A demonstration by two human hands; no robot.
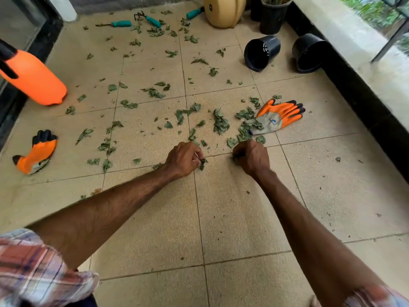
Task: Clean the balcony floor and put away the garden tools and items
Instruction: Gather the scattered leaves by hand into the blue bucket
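Green dry leaves lie scattered over the beige tiled floor. My left hand is closed low on the floor, pinching a few leaves at its fingertips. My right hand is closed beside it on more leaves, mostly hidden under the fingers. An orange and grey glove lies just beyond my right hand, partly covered by leaves. A second orange glove lies at the left. Three teal-handled garden tools rest at the far end.
An orange spray bottle lies on its side at the left. Two black pots lie tipped over at the far right, near an upright black pot and a tan container. A black ledge borders the right side.
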